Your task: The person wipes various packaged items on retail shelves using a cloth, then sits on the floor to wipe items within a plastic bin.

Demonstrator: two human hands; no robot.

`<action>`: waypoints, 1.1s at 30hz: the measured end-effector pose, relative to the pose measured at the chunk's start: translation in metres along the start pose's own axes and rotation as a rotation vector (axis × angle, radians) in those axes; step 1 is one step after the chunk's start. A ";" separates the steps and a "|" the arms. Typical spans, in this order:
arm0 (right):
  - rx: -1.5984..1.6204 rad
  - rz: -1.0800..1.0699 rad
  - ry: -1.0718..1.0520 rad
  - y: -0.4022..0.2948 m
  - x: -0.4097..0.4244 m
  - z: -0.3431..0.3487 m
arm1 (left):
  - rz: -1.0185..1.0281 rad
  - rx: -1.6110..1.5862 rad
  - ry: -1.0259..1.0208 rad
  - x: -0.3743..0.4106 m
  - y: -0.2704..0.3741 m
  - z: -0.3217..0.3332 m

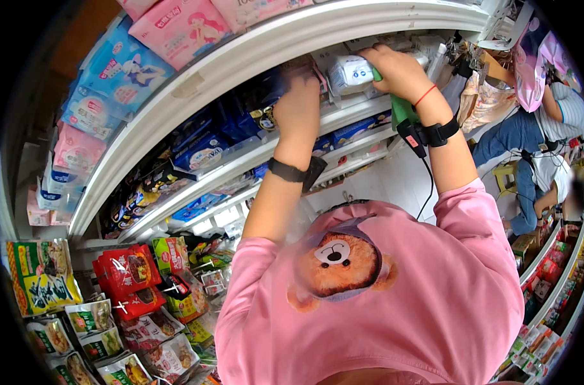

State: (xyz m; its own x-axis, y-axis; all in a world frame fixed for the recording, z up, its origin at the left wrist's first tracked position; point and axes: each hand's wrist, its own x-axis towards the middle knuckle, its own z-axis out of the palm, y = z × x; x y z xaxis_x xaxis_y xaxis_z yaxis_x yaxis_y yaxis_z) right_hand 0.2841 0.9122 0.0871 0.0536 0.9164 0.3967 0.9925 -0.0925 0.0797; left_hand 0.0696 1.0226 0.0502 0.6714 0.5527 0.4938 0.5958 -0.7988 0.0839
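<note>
My right hand (400, 72) grips the end of a white soft plastic pack (350, 74) with blue marks, at a white metal shelf. A green item (401, 111), perhaps a cloth, hangs below that hand, and a bit of green shows by the thumb. My left hand (299, 103) reaches into the same shelf, beside dark packs with gold print (264, 117). Its fingertips are blurred and partly hidden, so what they touch is unclear. Blue packs (207, 150) stand in a row left of my left hand.
Pink packs (178, 29) and blue packs (128, 72) fill the upper shelf (282, 36). Bagged foods (130, 274) hang at the lower left. Two people, one in a striped shirt (564, 108), are at the right near a yellow stool (505, 177). A black cable (429, 187) runs from my right wrist.
</note>
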 end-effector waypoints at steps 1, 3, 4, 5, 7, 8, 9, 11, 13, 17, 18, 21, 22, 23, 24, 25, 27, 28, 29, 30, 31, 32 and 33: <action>0.003 0.001 0.024 -0.001 0.000 0.007 | 0.016 -0.015 0.019 -0.001 0.000 0.001; -0.013 0.053 -0.037 0.000 0.010 0.023 | 0.043 -0.039 0.053 -0.002 -0.001 0.000; -0.046 0.084 -0.077 -0.001 0.015 0.032 | 0.036 -0.050 0.054 -0.003 0.001 -0.002; -0.079 0.116 -0.117 0.000 0.019 0.043 | 0.034 -0.052 0.044 -0.002 0.002 -0.003; -0.095 0.147 -0.033 -0.003 0.020 0.050 | 0.013 -0.054 0.022 -0.003 0.001 -0.002; -0.076 0.154 0.030 -0.004 0.016 0.051 | 0.026 -0.056 0.029 -0.002 0.000 -0.002; -0.054 0.156 0.083 -0.007 0.012 0.048 | 0.030 -0.061 0.030 -0.005 -0.001 -0.001; -0.031 0.193 0.083 0.001 0.007 0.042 | 0.026 -0.066 0.021 -0.009 -0.004 0.000; 0.067 0.212 0.124 0.016 -0.010 0.047 | 0.021 -0.073 0.000 -0.008 -0.002 -0.002; 0.168 0.359 0.020 0.011 -0.024 0.055 | 0.033 -0.059 -0.010 -0.008 0.000 -0.001; 0.179 0.378 0.028 0.007 -0.025 0.055 | -0.018 -0.073 -0.084 -0.009 0.002 -0.006; 0.156 0.449 0.069 -0.001 -0.030 0.049 | -0.012 -0.301 0.023 -0.020 0.003 -0.007; 0.156 0.435 0.141 -0.003 -0.035 0.052 | -0.002 -0.349 0.040 -0.023 0.004 -0.009; 0.155 0.422 0.213 -0.005 -0.039 0.055 | 0.008 -0.397 0.057 -0.027 0.005 -0.011; 0.150 0.402 0.281 -0.006 -0.044 0.057 | 0.011 -0.449 0.075 -0.031 0.006 -0.012; 0.151 0.391 0.316 -0.008 -0.049 0.059 | 0.012 -0.503 0.045 -0.034 0.007 -0.012; 0.151 0.363 0.389 -0.012 -0.054 0.059 | 0.012 -0.610 -0.009 -0.039 0.008 -0.010; 0.139 0.340 0.435 -0.012 -0.054 0.059 | 0.003 -0.646 -0.038 -0.042 0.007 -0.005; 0.141 0.324 0.434 -0.009 -0.054 0.059 | 0.014 -0.675 -0.040 -0.044 0.008 -0.001; 0.144 0.318 0.438 -0.007 -0.054 0.059 | 0.033 -0.701 -0.049 -0.046 0.008 0.001; 0.148 0.312 0.441 -0.005 -0.053 0.058 | 0.052 -0.726 -0.057 -0.048 0.008 0.002; 0.157 0.314 0.429 0.000 -0.049 0.056 | 0.029 -0.770 -0.097 -0.050 0.009 0.002; 0.174 0.322 0.476 0.001 -0.046 0.052 | 0.005 -0.814 -0.139 -0.053 0.012 0.000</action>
State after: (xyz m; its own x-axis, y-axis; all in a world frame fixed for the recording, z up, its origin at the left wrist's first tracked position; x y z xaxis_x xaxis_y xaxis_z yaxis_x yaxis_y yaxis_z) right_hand 0.2880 0.8907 0.0215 0.3397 0.5740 0.7451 0.9400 -0.2350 -0.2474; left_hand 0.0418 0.9838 0.0248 0.7533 0.5304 0.3888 0.1226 -0.6940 0.7094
